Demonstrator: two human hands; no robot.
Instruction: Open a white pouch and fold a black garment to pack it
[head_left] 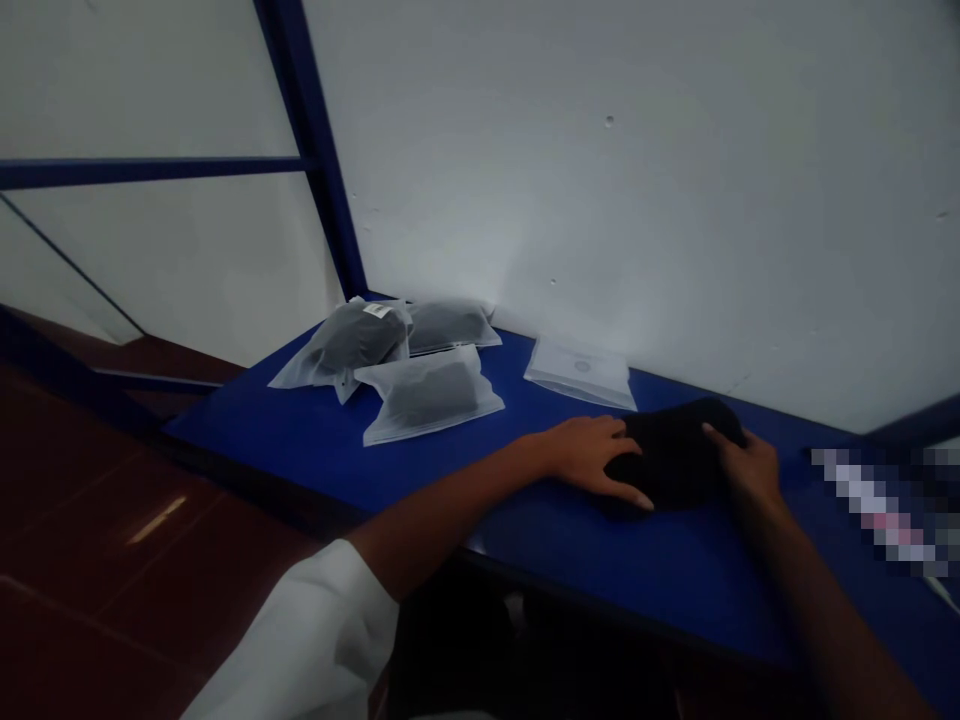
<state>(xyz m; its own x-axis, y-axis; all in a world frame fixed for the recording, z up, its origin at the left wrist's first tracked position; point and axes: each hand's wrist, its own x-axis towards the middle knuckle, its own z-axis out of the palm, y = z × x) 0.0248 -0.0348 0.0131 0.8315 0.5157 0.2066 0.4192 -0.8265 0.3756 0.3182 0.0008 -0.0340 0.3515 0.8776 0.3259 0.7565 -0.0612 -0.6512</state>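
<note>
A folded black cloth garment [675, 455] lies on the blue tabletop [315, 440], near the wall. My left hand [589, 460] grips its left side, with the fingers over the fold and the thumb along the lower edge. My right hand [746, 470] holds its right side from above, fingertips on the upper fold. Part of the cloth is hidden under both hands. Just beyond my left hand lies a flat, translucent sealed bag [580, 373].
Several frosted plastic bags with dark contents [427, 395] lie piled at the table's far left corner. A white wall and blue metal frame [307, 130] bound the far side. A blurred patch [885, 510] covers something at right. A reddish floor [112, 540] lies beyond the left edge.
</note>
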